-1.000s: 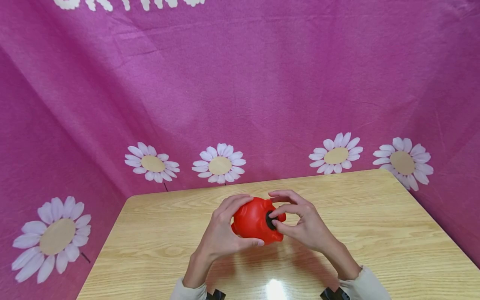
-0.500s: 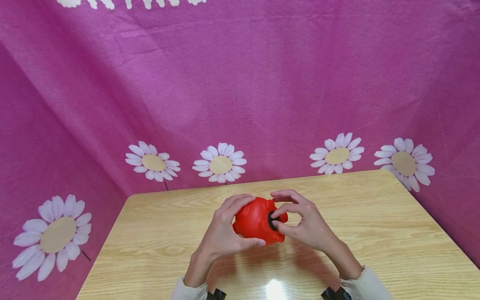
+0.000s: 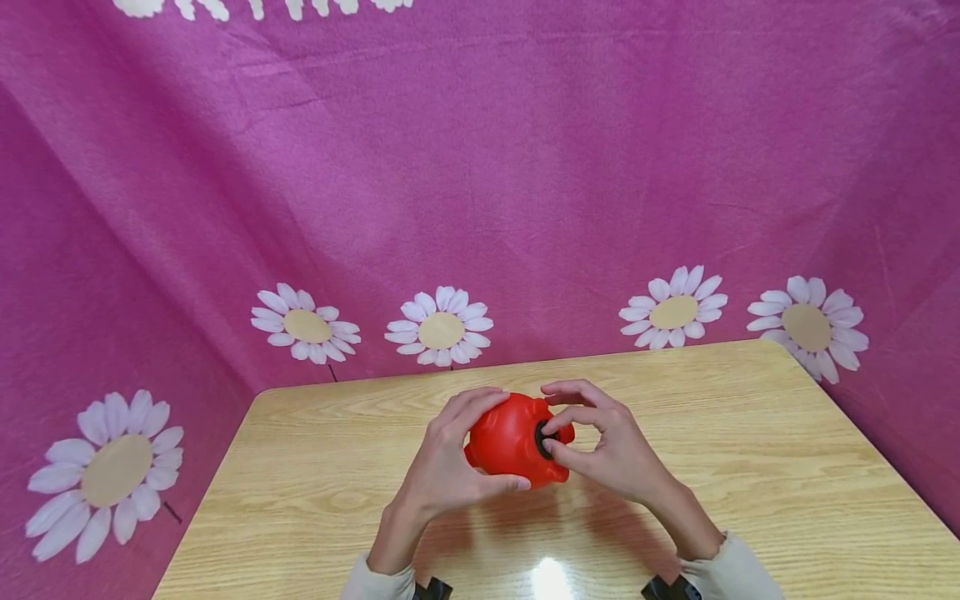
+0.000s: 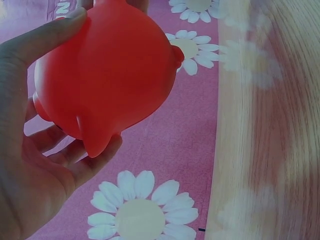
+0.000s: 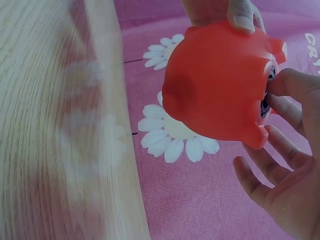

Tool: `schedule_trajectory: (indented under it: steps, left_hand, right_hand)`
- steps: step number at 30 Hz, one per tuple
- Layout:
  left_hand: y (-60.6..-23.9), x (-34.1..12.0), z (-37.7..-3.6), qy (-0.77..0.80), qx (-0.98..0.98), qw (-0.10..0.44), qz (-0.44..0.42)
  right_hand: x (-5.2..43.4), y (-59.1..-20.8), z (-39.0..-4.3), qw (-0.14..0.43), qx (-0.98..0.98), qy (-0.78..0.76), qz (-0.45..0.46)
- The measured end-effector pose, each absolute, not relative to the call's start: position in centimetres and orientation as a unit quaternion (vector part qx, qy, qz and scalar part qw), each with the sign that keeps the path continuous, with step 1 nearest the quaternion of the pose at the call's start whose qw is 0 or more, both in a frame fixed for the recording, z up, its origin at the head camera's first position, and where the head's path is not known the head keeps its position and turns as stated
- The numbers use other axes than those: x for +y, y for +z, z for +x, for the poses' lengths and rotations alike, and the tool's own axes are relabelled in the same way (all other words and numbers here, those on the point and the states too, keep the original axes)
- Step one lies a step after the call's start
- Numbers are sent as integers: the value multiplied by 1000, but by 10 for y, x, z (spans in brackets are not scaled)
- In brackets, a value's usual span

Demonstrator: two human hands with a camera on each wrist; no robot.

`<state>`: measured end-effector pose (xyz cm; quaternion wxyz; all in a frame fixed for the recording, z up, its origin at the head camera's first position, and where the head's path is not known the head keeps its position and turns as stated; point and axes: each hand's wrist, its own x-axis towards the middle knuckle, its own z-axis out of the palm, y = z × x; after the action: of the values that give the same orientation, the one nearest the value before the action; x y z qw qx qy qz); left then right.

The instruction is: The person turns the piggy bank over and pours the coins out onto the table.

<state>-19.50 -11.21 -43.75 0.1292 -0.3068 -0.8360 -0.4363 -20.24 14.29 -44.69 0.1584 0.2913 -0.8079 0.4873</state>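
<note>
A glossy red piggy bank [image 3: 502,442] is held on its side above the table, its stubby feet facing right in the head view. My left hand [image 3: 448,462] grips the body, thumb along the near side and fingers over the far side. A round black plug [image 5: 264,107] sits in the belly between the feet. Thumb and index finger of my right hand [image 3: 611,443] pinch this plug, partly covering it. The other right fingers are spread beside the feet in the right wrist view. One pointed ear [image 4: 95,135] shows in the left wrist view.
Below the hands lies a light wood-grain table [image 3: 315,475] with a bright glare spot near its front edge. A magenta cloth [image 3: 525,183] printed with white daisies hangs behind the table and along its sides.
Both hands and the piggy bank shift very slightly right in the head view, then stay almost still. The right fingers remain at the plug throughout.
</note>
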Motion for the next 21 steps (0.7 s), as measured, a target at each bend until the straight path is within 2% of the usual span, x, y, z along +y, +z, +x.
schedule_trajectory:
  steps: [21]
  left_hand:
    - [-440, -111, -196, -434, -832, 137, -317]
  right_hand:
    - [138, -449, -200, 159, -818, 480, 273]
